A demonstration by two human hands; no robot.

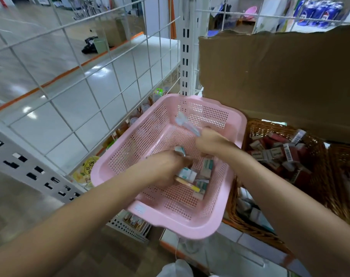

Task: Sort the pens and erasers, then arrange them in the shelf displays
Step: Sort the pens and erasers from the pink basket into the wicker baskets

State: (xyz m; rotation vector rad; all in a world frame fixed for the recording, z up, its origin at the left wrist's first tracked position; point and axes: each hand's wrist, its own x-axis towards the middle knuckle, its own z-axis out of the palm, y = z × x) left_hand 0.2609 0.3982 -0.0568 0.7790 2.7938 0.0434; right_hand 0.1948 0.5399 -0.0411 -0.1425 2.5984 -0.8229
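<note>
**Both hands inside the pink basket**

Head view, looking down.

Setup: pink perforated basket [142,140] sits at the shelf edge, beside the white wire grid [70,80] and the slotted white upright [185,56].

Left hand [168,166]: reaches into the middle of the pink basket with the fingers curled down. Its grip is clenched on a small teal-and-white eraser pack [180,151], which shows at the top of the hand. More packs of the same kind lie against the fingers.

Pen [190,184]: tan barrel with a yellow end. It sticks out from under the left hand and lies across the basket floor. I cannot tell whether the hand holds it.

Right hand [212,140]: over the far half of the basket. Its grip is closed round a pale blue-and-white item [187,124] that points toward the far wall. The item is motion-blurred, so its kind is not readable.

Loose eraser packs [207,166]: white with teal print, lying on the basket floor on the right side, just beside the left hand's fingers.

Surroundings:
- A wicker basket [258,126] stands just right of the pink one. It holds a heap of red-and-white boxes [278,150], some showing barcodes.
- A brown cardboard sheet [280,76] with a torn top edge stands above the wicker basket.
- Yellow packaged goods [86,170] show on a lower shelf to the left.
</note>
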